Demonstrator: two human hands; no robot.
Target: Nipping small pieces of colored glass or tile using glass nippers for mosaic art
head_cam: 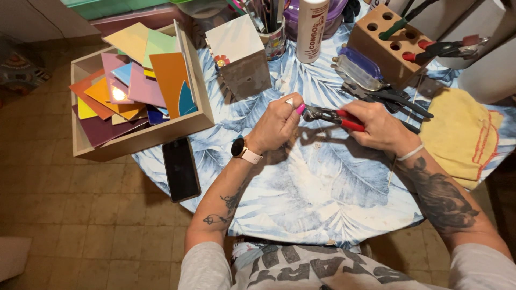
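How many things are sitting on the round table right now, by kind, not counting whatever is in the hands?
Wooden box of coloured tiles: 1
Black phone: 1
Grey block with white top: 1
White bottle: 1
Wooden tool block with holes: 1
Yellow cloth: 1
Total: 6

Left wrist: dark round watch [238, 147] on a pale strap
Right wrist: thin white band [411, 153]
Forearms: dark tattoos on both
Nails: pink polish
Sleeves: grey, short
Shirt: pale with large dark printed lettering
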